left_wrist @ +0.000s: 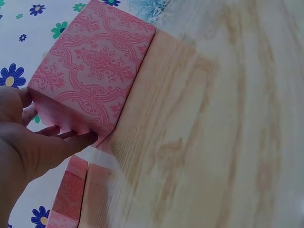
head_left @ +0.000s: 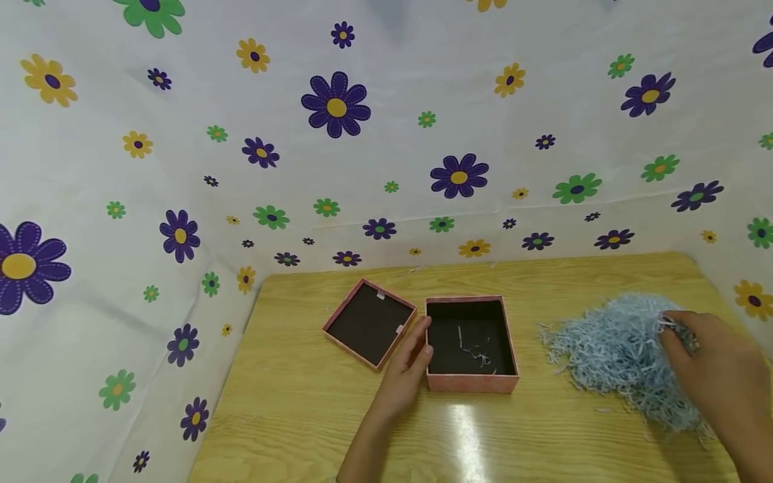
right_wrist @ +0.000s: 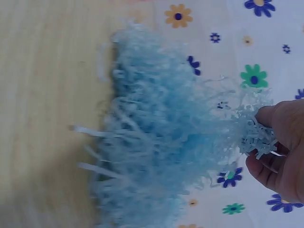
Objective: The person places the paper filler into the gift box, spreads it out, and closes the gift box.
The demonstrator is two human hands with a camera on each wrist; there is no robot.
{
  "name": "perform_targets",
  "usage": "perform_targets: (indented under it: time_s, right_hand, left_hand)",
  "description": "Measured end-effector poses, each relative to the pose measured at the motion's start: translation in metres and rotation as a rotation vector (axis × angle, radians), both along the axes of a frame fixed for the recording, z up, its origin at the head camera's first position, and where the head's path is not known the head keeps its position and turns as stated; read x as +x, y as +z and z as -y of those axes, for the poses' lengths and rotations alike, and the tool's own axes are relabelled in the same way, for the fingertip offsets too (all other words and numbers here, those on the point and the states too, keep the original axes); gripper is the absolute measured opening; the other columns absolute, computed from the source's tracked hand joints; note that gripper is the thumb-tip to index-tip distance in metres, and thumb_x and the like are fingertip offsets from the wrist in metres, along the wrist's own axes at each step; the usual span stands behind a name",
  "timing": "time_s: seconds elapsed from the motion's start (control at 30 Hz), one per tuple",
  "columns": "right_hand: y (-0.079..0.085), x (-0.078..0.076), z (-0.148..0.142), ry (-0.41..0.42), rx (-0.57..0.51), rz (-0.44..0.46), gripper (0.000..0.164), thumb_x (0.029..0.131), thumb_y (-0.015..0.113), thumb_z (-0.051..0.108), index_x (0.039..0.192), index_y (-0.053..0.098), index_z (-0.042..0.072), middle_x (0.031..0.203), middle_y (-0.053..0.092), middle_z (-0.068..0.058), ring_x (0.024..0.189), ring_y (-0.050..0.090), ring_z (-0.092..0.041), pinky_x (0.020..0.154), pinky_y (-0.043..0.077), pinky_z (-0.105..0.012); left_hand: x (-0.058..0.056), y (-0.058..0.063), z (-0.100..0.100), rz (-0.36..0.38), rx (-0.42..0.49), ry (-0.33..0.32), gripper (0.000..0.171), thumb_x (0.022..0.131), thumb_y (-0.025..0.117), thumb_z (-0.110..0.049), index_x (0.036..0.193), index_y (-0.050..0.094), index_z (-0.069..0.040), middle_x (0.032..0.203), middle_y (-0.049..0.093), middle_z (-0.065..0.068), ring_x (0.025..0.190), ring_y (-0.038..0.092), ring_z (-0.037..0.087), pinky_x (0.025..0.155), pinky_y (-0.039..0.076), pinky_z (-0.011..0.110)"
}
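A pink patterned box with a dark inside stands open side up, with a few pale shreds on its floor. My left hand rests against its left wall, fingers fairly straight and spread along it; in the left wrist view the fingers touch the box's side. On the right lies a fluffy heap of light blue shredded paper. My right hand is at the heap's right side and pinches a tuft of shredded paper, with strands trailing toward the pile.
Left of the box lies the pink lid, dark inside facing up, turned at an angle. All this is on a wood-grain table. White cloth with flowers hangs behind and at the sides. Small loose shreds lie near the heap.
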State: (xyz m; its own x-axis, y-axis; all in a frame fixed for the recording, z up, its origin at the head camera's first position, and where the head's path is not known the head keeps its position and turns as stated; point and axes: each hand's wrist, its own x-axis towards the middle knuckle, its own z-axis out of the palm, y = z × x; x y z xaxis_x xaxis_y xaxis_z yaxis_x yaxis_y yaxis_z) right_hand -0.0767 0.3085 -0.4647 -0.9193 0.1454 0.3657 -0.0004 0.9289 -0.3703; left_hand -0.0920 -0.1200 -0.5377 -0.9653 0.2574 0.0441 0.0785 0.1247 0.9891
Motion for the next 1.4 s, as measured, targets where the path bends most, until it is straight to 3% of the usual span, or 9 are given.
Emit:
perform_targets:
  time_s: [0.03,0.1,0.17,0.27,0.4,0.5,0.77,1.0,1.4]
  right_hand:
    - [0.006,-0.001,0.0,-0.01,-0.012,-0.014,0.029,0.097,0.07,-0.002,0.123,0.064,-0.014,0.114,0.059,-0.044,0.061,0.06,-0.046,0.048,0.044,-0.053]
    - [0.017,-0.002,-0.001,-0.007,-0.046,-0.056,0.03,0.099,0.066,-0.004,0.125,0.063,-0.017,0.116,0.059,-0.044,0.069,0.061,-0.052,0.049,0.045,-0.049]
    - [0.028,-0.004,-0.002,0.015,-0.078,-0.125,0.028,0.099,0.063,-0.007,0.125,0.062,-0.019,0.114,0.059,-0.044,0.068,0.059,-0.049,0.051,0.046,-0.034]
    - [0.044,-0.007,-0.002,0.066,-0.113,-0.233,0.026,0.096,0.063,-0.012,0.121,0.064,-0.021,0.109,0.061,-0.044,0.063,0.054,-0.033,0.056,0.029,-0.015]
    - [0.063,-0.008,0.006,0.126,-0.159,-0.325,0.025,0.093,0.065,-0.017,0.118,0.065,-0.022,0.105,0.061,-0.041,0.079,0.044,0.012,0.066,0.027,-0.008]
    - [0.078,-0.01,0.017,0.172,-0.209,-0.352,0.028,0.091,0.065,-0.02,0.119,0.066,-0.021,0.105,0.061,-0.039,0.087,0.031,0.028,0.065,0.027,-0.003]
    - [0.124,-0.015,0.045,0.248,-0.236,-0.386,0.03,0.089,0.068,-0.02,0.12,0.069,-0.018,0.106,0.065,-0.035,0.087,0.038,0.026,0.064,0.03,0.0]
    - [0.16,-0.024,0.077,0.304,-0.158,-0.397,0.034,0.091,0.074,-0.011,0.124,0.072,-0.01,0.107,0.07,-0.029,0.092,0.037,0.026,0.068,0.03,0.002]
    - [0.196,-0.036,0.126,0.492,-0.228,-0.479,0.029,0.088,0.077,-0.009,0.116,0.078,-0.004,0.096,0.075,-0.018,0.084,0.049,0.022,0.076,0.039,-0.002]
  left_hand:
    - [0.0,0.0,-0.001,-0.001,0.0,0.003,0.055,0.114,0.05,-0.021,0.166,0.036,-0.021,0.173,0.029,-0.005,0.159,0.025,0.02,0.123,0.024,0.023]
    - [0.0,0.001,-0.002,0.001,-0.003,0.014,0.054,0.114,0.051,-0.021,0.166,0.037,-0.023,0.172,0.03,-0.006,0.159,0.026,0.019,0.123,0.025,0.023]
    - [0.0,0.0,-0.003,-0.008,-0.005,0.027,0.054,0.113,0.05,-0.018,0.166,0.038,-0.023,0.172,0.031,-0.005,0.159,0.027,0.019,0.123,0.025,0.023]
    - [0.0,-0.002,-0.007,-0.03,-0.011,0.05,0.054,0.114,0.048,-0.015,0.166,0.038,-0.023,0.172,0.03,-0.005,0.159,0.027,0.02,0.124,0.026,0.027]
    - [0.004,-0.008,-0.014,-0.039,-0.018,0.08,0.054,0.115,0.043,-0.014,0.167,0.034,-0.025,0.175,0.024,-0.002,0.159,0.025,0.021,0.125,0.027,0.037]
    - [0.007,-0.009,-0.018,-0.032,-0.011,0.1,0.053,0.116,0.039,-0.014,0.167,0.032,-0.026,0.176,0.018,0.0,0.16,0.022,0.02,0.126,0.026,0.043]
    - [0.009,-0.007,-0.021,-0.011,-0.024,0.104,0.053,0.117,0.037,-0.021,0.168,0.028,-0.033,0.174,0.021,-0.015,0.159,0.02,0.014,0.126,0.024,0.049]
    - [0.006,-0.008,-0.021,-0.021,-0.014,0.105,0.053,0.117,0.035,-0.019,0.169,0.027,-0.032,0.175,0.019,-0.011,0.16,0.021,0.017,0.126,0.025,0.05]
    - [0.005,-0.011,-0.02,-0.032,0.002,0.12,0.053,0.117,0.039,-0.023,0.168,0.03,-0.033,0.174,0.022,-0.011,0.159,0.025,0.014,0.125,0.028,0.045]
